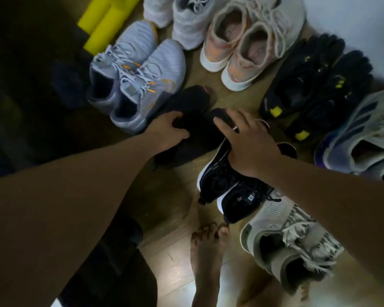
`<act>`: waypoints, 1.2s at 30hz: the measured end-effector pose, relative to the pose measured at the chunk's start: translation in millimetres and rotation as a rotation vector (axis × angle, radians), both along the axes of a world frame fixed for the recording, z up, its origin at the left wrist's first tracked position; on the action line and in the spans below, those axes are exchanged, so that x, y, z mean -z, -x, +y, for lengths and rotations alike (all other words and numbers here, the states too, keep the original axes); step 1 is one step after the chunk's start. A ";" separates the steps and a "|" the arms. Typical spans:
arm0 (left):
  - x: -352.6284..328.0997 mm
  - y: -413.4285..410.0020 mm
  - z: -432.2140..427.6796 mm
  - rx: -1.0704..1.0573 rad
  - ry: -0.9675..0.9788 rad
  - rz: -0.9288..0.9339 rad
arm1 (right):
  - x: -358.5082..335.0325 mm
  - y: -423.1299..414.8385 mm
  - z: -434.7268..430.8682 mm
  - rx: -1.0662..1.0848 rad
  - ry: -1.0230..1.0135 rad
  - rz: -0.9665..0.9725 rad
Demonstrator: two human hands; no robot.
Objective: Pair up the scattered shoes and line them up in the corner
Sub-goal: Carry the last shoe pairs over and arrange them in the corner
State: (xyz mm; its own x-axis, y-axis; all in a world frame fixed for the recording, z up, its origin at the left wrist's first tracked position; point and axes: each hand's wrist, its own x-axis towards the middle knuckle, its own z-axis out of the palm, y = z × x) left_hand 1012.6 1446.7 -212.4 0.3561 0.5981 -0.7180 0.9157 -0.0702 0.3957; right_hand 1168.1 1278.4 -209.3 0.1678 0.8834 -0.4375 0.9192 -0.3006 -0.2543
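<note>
- Left hand (169,127): fingers and thumb curled round a black soft fabric shoe with a reddish toe edge (186,105), which lies on the brown wooden floor (171,196) at the centre of the view.
- Right hand (246,140): palm down on the front end of a black lace-up sneaker with a white sole (215,176), thumb stretched out to the side. It cannot be told whether the fingers close round the shoe.
- A second black sneaker with a white sole (239,204) lies touching the first, nearer the person.
- The two held shoes lie just beside each other, with paired shoes in an arc beyond them.
- Pairs in the arc, from left:
  - light blue-grey knit sneakers with orange accents (140,72), touching the black fabric shoe
  - white sneakers (182,18)
  - beige-pink knit sneakers with white soles (248,43)
  - black toe shoes with yellow tabs (315,85), close to the white wall (364,18)
- Right edge: a white and blue-purple sneaker (359,138).
- Lower right: grey-white mesh sneakers (282,235), partly under the right forearm.
- Upper left: two yellow foam cylinders (106,23).
- Bottom centre: a bare foot (208,251) on the floor, toes close to the nearer black sneaker.
</note>
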 end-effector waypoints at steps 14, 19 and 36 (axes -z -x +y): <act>16.4 45.1 -4.6 -0.219 -0.114 0.153 | 8.8 30.3 -6.1 -0.295 0.472 0.051; 15.1 53.9 -28.0 -0.323 -0.001 0.068 | 17.6 36.5 -18.8 -0.190 0.427 0.067; -78.2 39.3 -20.1 0.462 -0.154 0.335 | -46.0 -13.9 -33.7 0.070 0.366 0.190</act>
